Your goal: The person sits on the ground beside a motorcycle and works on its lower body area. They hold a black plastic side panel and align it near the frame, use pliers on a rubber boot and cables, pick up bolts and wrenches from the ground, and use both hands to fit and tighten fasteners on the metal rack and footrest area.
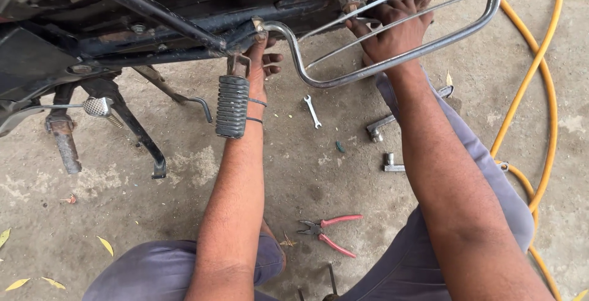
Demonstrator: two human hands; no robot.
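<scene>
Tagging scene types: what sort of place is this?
Likely an open-air motorcycle repair spot. A motorcycle stands on bare concrete floor, hand tools lie loose on it: a small spanner, red-handled pliers. A yellow hose snakes alongside.

No packages, labels, signs or screens in view.

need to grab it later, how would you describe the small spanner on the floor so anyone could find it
Start at the chrome guard rail of the motorcycle and look to the concrete just below its curved corner. The small silver spanner lies there alone, thinner and flatter than the stubby sockets to its right.
</scene>
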